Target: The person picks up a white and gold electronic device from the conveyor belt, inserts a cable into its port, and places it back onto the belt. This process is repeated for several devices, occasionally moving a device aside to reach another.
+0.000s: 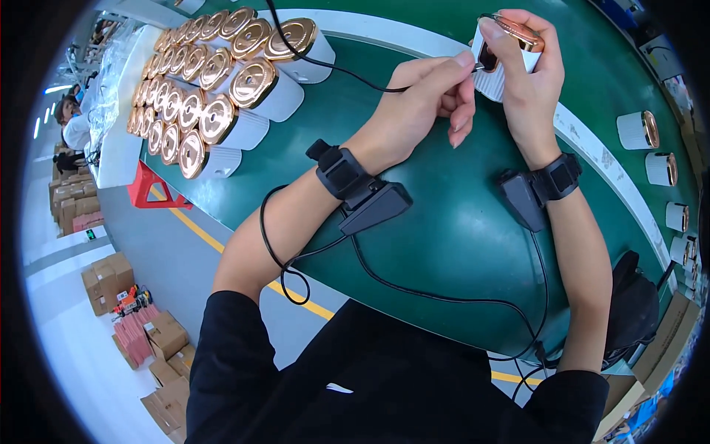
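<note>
Near the far edge of the green table, my right hand (534, 92) grips a white ribbed canister-shaped unit (488, 87) with a shiny copper-coloured top and a dark panel on its side. The fingers wrap over the top, with the thumb on the dark panel side. My left hand (421, 100) pinches the end of a thin black cable (353, 74) against that side. A small metal tip shows at the fingertips; whether it sits inside the unit I cannot tell. A black wrist device (351, 177) is strapped to my left wrist, another (551, 181) to my right.
Rows of similar copper-topped white units (255, 81) stand at the left of the green table (444, 229). More units (637, 129) stand along the right, beyond a curved white strip (606, 159). A black bag (632, 307) lies at right. Loose cables cross the tabletop.
</note>
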